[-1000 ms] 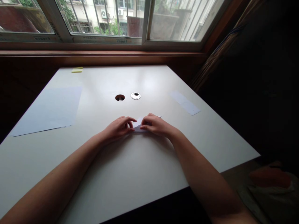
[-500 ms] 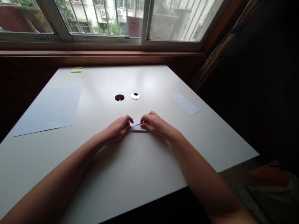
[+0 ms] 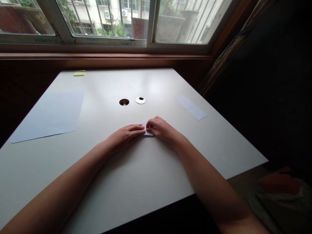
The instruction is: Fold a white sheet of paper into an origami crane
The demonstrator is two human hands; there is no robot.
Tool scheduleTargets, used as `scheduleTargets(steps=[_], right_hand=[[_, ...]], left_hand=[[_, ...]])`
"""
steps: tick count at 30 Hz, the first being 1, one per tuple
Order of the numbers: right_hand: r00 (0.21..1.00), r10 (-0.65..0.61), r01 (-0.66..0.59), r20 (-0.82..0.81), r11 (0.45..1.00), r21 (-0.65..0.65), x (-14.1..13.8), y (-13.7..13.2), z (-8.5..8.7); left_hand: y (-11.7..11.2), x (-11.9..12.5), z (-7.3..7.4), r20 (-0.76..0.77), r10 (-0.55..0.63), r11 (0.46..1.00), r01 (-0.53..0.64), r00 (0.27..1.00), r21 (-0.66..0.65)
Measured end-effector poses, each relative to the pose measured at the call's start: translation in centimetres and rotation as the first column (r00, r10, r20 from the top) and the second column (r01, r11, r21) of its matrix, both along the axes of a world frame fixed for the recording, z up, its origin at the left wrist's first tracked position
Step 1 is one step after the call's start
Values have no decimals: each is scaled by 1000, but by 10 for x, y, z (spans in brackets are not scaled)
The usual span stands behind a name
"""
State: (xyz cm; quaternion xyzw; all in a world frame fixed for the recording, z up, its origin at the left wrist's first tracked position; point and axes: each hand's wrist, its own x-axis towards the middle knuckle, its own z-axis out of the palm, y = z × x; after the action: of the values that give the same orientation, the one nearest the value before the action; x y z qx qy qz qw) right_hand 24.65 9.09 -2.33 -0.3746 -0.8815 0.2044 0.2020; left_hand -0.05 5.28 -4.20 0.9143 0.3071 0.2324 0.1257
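Observation:
A small folded piece of white paper [image 3: 147, 129] lies on the white table [image 3: 136, 169], mostly covered by my hands. My left hand [image 3: 125, 135] lies flat beside it, fingers stretched out and pressing on its left part. My right hand [image 3: 161, 128] is curled over the right part, its fingertips pinching the paper's edge. Only a small white patch of the paper shows between the two hands.
A large white sheet [image 3: 50, 115] lies at the left. A narrow paper strip [image 3: 191, 107] lies at the right. A cable hole [image 3: 124, 102] and its round cap [image 3: 140, 100] sit past my hands. A yellow note pad [image 3: 79, 73] rests at the far left corner.
My left hand has gone from curled fingertips to lying flat on the paper. The raised flap of paper between my hands has been pressed down, so less paper shows.

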Motion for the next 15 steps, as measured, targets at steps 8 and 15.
scheduleTargets(steps=[8,15], right_hand=[[998,-37,45,-51,985,165,6,5,-8],[969,1,44,-248,984,175,6,6,-4]], left_hand=[[-3,-2,6,-133,22,998,-14,991,62],[1,-11,8,-23,57,998,-57,998,41]])
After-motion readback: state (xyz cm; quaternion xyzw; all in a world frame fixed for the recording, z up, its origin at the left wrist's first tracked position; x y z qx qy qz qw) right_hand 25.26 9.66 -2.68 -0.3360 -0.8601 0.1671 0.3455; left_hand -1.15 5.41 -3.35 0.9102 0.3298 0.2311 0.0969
